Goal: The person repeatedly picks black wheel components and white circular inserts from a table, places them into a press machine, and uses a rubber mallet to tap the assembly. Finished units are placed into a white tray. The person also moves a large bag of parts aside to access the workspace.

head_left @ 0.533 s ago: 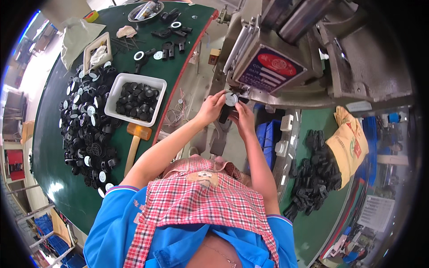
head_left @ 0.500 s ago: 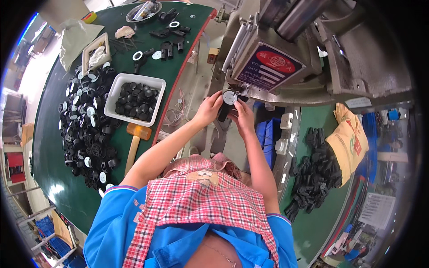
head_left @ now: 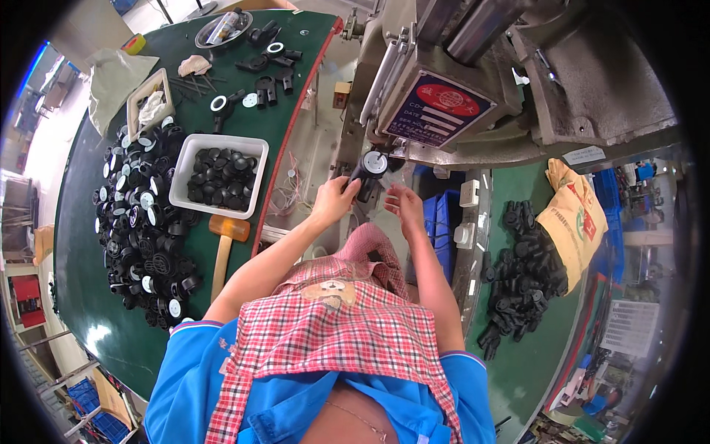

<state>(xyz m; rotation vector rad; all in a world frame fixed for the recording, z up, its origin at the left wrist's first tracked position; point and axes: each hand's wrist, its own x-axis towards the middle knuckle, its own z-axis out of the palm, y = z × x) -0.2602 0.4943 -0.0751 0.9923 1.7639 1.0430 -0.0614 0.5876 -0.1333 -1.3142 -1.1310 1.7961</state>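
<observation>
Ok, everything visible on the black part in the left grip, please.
The black part looks like plastic: a round, black-rimmed head with a pale, flat disc facing the camera, and a stem slanting toward the picture's lower left. The left grip holds the stem; the right grip is apart from it. A metal machine stands just beyond; contact there cannot be told.

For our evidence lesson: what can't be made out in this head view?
Head view:
Left hand: some fingers, hidden behind hand or black part.
Machine: top, cut off by upper edge.
Black caps in white tray: lower ones hidden by upper.
Sack: inside, hidden by wall.
</observation>
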